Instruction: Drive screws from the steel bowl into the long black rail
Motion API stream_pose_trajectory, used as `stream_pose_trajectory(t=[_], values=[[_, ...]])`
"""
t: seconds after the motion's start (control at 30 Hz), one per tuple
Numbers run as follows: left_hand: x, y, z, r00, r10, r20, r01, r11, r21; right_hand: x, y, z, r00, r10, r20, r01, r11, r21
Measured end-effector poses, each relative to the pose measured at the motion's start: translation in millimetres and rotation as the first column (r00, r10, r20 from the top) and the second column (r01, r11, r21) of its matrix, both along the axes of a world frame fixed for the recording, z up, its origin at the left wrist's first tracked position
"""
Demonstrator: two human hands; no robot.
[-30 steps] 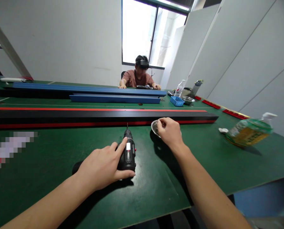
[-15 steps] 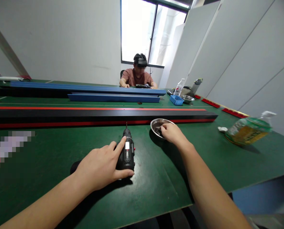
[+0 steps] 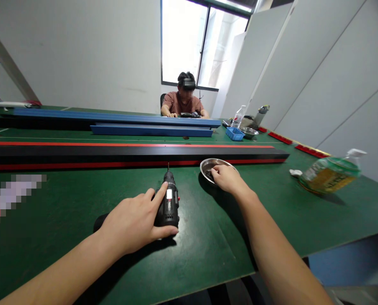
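Right hand (image 3: 229, 178) has dropped from above the small metal dish (image 3: 215, 166) a second ago into its near rim, and has barely moved in the last half second; fingertips are pinched together over the dark screws (image 3: 209, 173) inside, can't tell if one is actually caught. Left hand (image 3: 138, 222) is unchanged: lying over the black cordless screwdriver (image 3: 169, 204), fingers draped on the body, thumb under it, not lifted. Tool lies flat on the table (image 3: 65, 220), bit pointing far, at the long black-and-red rail (image 3: 128, 154); dish sits just right of the bit, near side of that rail. Reads as a screw pick in progress, driver parked. Table is green matting. Blue rails (image 3: 151, 126) lie farther back, a blue bin (image 3: 235, 134) far right, and a tipped bottle (image 3: 330, 173) at right. A second person (image 3: 183, 101) sits at the far end under a window (image 3: 201, 42), between pale walls.
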State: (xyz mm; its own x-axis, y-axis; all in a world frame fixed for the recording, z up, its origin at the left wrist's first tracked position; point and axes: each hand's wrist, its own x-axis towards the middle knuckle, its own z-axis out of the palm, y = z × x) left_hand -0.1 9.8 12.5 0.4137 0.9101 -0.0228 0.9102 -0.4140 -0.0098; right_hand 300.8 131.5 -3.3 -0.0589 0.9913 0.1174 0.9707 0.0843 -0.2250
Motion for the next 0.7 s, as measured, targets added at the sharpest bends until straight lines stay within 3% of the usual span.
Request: stream_pose_trajectory(t=[0.27,0.47,0.7], values=[[-0.9,-0.1,-0.2,1.000,-0.002,-0.002,0.002,1.000,0.005,-0.7,0.2,-0.6,1.000,0.003,-0.022,-0.002,1.000,0.015],[-1.2,0.4,-0.5,1.000,-0.012,-0.003,0.012,1.000,0.017,-2.4,-2.5,1.6,0.989,0.001,-0.150,0.009,0.998,0.069],[-1.9,0.8,-2.0,1.000,-0.011,-0.003,0.011,1.000,0.010,4.7,3.2,-4.7,0.976,-0.037,-0.213,0.047,0.998,0.042]])
